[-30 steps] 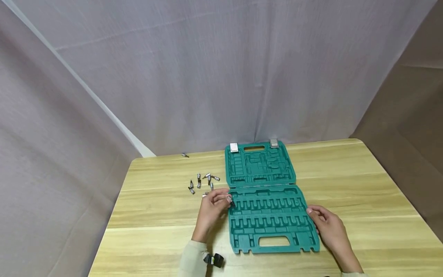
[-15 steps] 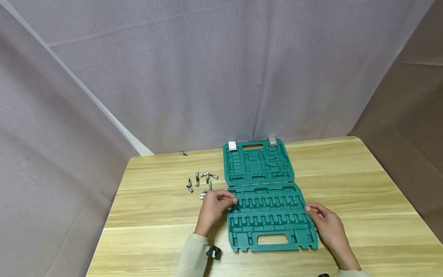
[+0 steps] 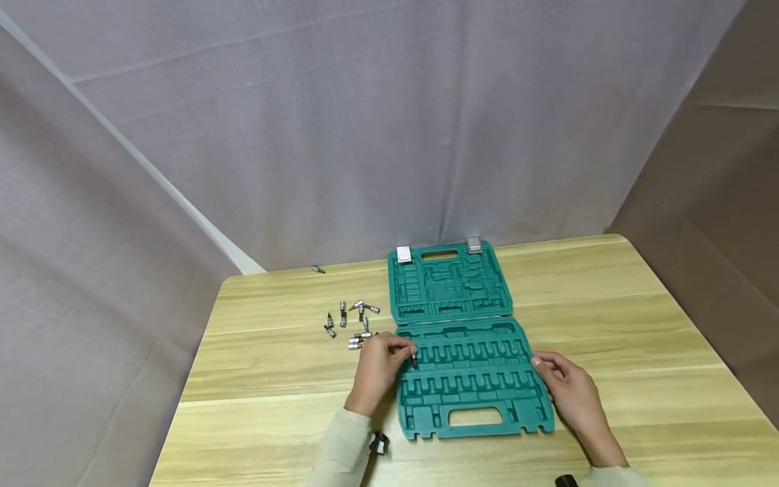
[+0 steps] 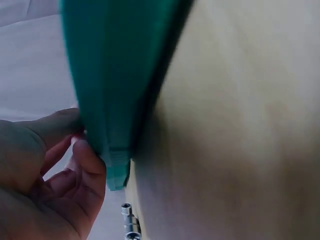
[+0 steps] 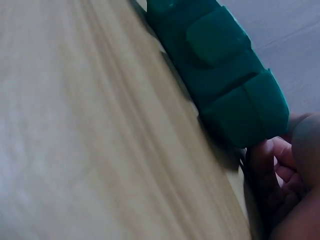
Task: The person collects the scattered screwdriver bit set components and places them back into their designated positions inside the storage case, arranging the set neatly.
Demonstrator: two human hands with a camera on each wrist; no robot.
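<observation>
A green plastic socket-set case [image 3: 475, 417] lies open on the wooden table, its near half lined with two rows of moulded slots. Thumb and fingers of my left hand [image 3: 377, 368] pinch a small bit socket [image 3: 414, 360] over the left end of the upper row, its dark tip pointing down. In the left wrist view the case's side wall hides the bit socket from sight. My right hand [image 3: 567, 389] grips the right rim of the near half, thumb on top; in the right wrist view its fingers [image 5: 262, 155] are at the case's corner.
Several silver bit sockets with dark tips [image 3: 361, 312] lie scattered on the table left of the case. A lone one [image 3: 318, 269] lies near the back edge. Two metal latches [image 3: 404, 254] stand on the lid's far edge, close to the grey curtain [image 3: 341, 135].
My left hand has moved slightly right and inward over the case, bringing the bit socket from the left rim to the upper row of slots. The right hand keeps its grip.
</observation>
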